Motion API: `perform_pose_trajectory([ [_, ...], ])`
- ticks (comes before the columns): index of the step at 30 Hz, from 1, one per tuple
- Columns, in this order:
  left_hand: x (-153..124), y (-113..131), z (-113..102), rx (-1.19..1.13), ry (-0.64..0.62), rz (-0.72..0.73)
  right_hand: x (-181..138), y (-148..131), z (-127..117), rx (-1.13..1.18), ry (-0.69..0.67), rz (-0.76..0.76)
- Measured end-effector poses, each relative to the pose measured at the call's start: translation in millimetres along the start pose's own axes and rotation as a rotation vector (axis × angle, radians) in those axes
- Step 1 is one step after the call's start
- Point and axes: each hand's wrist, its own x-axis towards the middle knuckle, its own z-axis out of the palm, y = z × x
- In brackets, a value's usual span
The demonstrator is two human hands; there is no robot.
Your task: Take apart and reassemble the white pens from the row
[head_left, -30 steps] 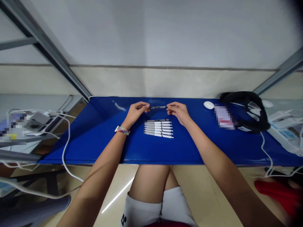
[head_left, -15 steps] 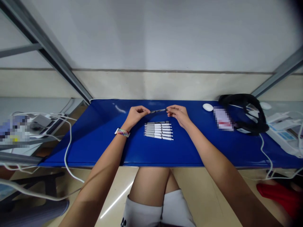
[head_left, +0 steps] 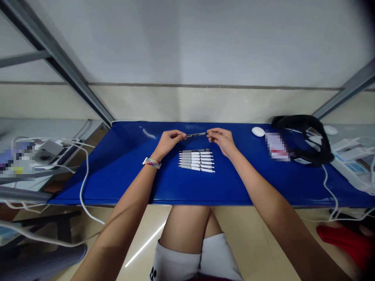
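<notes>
A dark grey pen [head_left: 197, 134] stretches level between my two hands, above the far part of the blue table [head_left: 123, 175]. Its left end is pinched in the fingers of my left hand [head_left: 170, 141]. My right hand [head_left: 221, 139] has thumb and fingers closed on the other end. Just nearer to me, a row of several white-and-grey pens [head_left: 196, 160] lies side by side on the table, tips to the left. The farthest one in that row, a grey pen [head_left: 195, 150], is darker than the others.
On the right side are a white computer mouse [head_left: 258, 132], a blurred-out packet [head_left: 277, 146] and a black headset-like strap [head_left: 315, 159]. A white cable [head_left: 84, 183] hangs over the left edge. Metal posts [head_left: 76, 82] rise at both sides, with a wall behind.
Both hands keep hold of the dark pen, which has shifted very slightly and shows more of its grey side. The row of pens is unchanged.
</notes>
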Motion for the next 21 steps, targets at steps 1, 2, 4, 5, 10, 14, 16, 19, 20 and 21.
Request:
perform_pose_trajectory([
  [1, 0.0, -0.3, 0.2, -0.010, 0.002, -0.001, 0.2, 0.5, 0.0, 0.004, 0.002, 0.003],
  [2, 0.0, -0.5, 0.5, -0.023, 0.007, -0.001, 0.2, 0.9, 0.1, 0.010, 0.004, 0.008],
  [4, -0.2, -0.4, 0.7, -0.048, 0.025, 0.003, 0.1, 0.9, 0.5, 0.016, 0.007, 0.024],
  [5, -0.3, -0.1, 0.7, -0.057, 0.035, 0.006, 0.0, 0.8, 0.7, 0.014, 0.007, 0.033],
  [10, -1.8, 4.1, 0.9, -0.055, 0.064, 0.028, 0.2, 0.5, 1.4, 0.011, 0.004, 0.059],
  [14, -2.2, 6.2, 2.5, -0.067, 0.068, 0.044, 0.9, 0.7, 1.9, 0.042, 0.002, 0.053],
  [16, -1.2, 4.9, 3.1, -0.079, 0.066, 0.035, 0.8, -0.1, 2.4, 0.059, 0.002, 0.038],
  [19, 0.4, 1.5, 2.9, -0.064, 0.059, 0.017, 0.2, -1.4, 3.1, 0.078, -0.003, 0.013],
  [20, 0.7, 0.6, 2.7, -0.059, 0.058, 0.014, 0.0, -1.6, 3.3, 0.079, -0.003, 0.009],
  [21, 0.9, 0.1, 2.5, -0.057, 0.058, 0.013, 0.0, -1.6, 3.4, 0.076, -0.003, 0.008],
])
